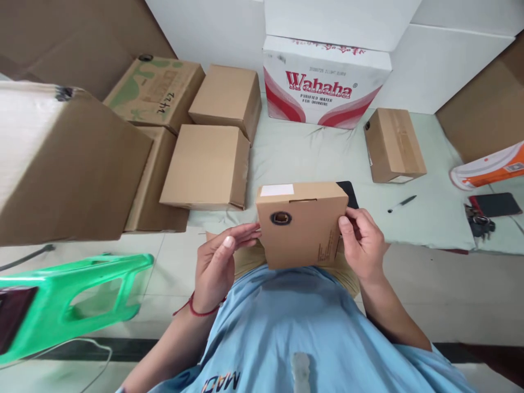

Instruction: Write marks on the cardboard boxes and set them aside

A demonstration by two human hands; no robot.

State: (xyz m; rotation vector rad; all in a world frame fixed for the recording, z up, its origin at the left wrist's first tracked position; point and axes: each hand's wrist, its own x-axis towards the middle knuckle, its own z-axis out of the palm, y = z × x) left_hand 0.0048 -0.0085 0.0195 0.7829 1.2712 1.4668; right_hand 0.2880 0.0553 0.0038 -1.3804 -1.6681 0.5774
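A flat brown cardboard box (303, 234) is held upright in front of my body. It has a white label on its top edge, a dark-ringed hole and small print low on the right. My right hand (362, 240) grips its right edge, thumb on the near face. My left hand (219, 262) is at the left edge, fingers stretched out and fingertips against the side; a red cord circles that wrist. Behind the box's right corner shows part of a flat black object (349, 192).
Several cardboard boxes (204, 164) stand at the left. A white Wahaha carton (323, 87) is at the back. Toward the right are a small taped box (395, 144), a pen (402, 204), keys (481, 222), a dark phone-like object (497, 204) and an orange-white packet (491, 166). A green stool (82, 289) stands lower left.
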